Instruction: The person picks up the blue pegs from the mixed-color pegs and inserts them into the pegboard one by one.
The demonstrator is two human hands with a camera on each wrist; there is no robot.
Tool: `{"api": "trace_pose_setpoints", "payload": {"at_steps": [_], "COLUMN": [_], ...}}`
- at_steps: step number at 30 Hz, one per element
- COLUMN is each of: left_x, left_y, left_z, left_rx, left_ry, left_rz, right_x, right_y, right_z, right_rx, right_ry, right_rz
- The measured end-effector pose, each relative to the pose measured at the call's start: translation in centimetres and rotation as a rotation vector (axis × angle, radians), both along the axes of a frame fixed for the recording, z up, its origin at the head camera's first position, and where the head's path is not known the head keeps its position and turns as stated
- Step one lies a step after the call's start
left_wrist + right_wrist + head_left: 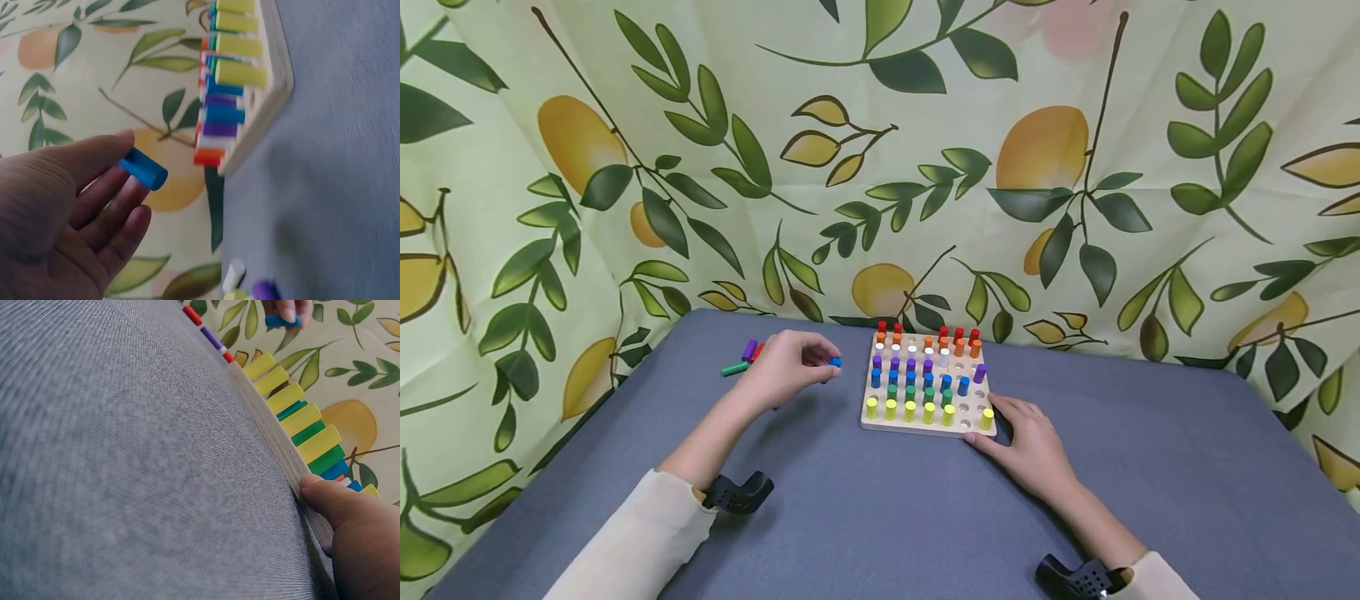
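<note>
My left hand is raised left of the wooden pegboard, pinching a blue peg between thumb and index finger. In the left wrist view the other fingers lie loosely bent below it. Rows of yellow, green, blue, purple, white, orange and red pegs stand upright in the board, with several bare holes mostly toward its right side. At the board's front right corner, my right hand holds it, thumb along the front edge and fingers at the right side. Those fingers are hidden in the right wrist view.
Loose pegs lie on the grey tabletop behind my left hand, among them a green peg and a purple peg. A white peg shows in the left wrist view. A leaf-patterned cloth hangs behind the table.
</note>
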State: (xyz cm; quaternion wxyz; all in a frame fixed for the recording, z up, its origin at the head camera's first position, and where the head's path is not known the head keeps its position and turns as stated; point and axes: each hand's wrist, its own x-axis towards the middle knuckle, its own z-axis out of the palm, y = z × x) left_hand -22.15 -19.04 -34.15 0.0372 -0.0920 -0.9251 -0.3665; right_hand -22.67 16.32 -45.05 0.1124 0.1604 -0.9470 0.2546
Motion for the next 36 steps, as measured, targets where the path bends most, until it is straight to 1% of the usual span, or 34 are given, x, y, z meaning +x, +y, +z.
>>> {"api": "trace_pose_setpoints", "payload": {"at_steps": [4, 8, 13, 16, 19, 23, 25, 29, 33, 36], "left_x": [-0.4, -0.9, -1.5, -1.8, -2.2, -2.6, -2.8, -3.1, -3.6, -4.0], "left_y": [1.9, 3.9, 6.3, 7.9, 9.3, 10.8, 11.4, 12.6, 14.0, 15.1], "left_z": [-0.1, -0.3, -1.1, -1.5, -1.7, -2.0, -2.1, -2.6, -3.0, -3.2], "left_rx": [0.036, 0.056, 0.095, 0.131, 0.140, 0.126, 0.124, 0.162, 0.182, 0.185], "left_ry": [-0.011, 0.006, 0.036, 0.047, 0.052, 0.052, 0.050, 0.050, 0.059, 0.070], "left_rz": [-0.016, -0.039, -0.051, -0.072, -0.103, -0.124, -0.122, -0.130, -0.149, -0.158], "right_x": [0.0, 0.0, -0.1, -0.1, -0.1, -0.1, -0.1, -0.1, 0.0, 0.1], "right_y": [0.0, -0.1, -0.1, 0.0, 0.0, -0.1, -0.1, -0.1, 0.0, 0.0], "right_z": [0.0, 0.1, 0.0, 0.0, 0.0, 0.0, -0.1, -0.2, -0.1, -0.1], "right_rx": [0.000, 0.003, 0.004, 0.005, 0.004, 0.000, -0.002, -0.013, -0.025, -0.033], "right_ry": [-0.002, -0.007, -0.009, -0.012, -0.014, -0.011, -0.008, -0.002, 0.011, 0.016], "right_rz": [0.000, -0.003, -0.005, -0.007, -0.009, -0.005, -0.001, 0.002, -0.001, -0.018]}}
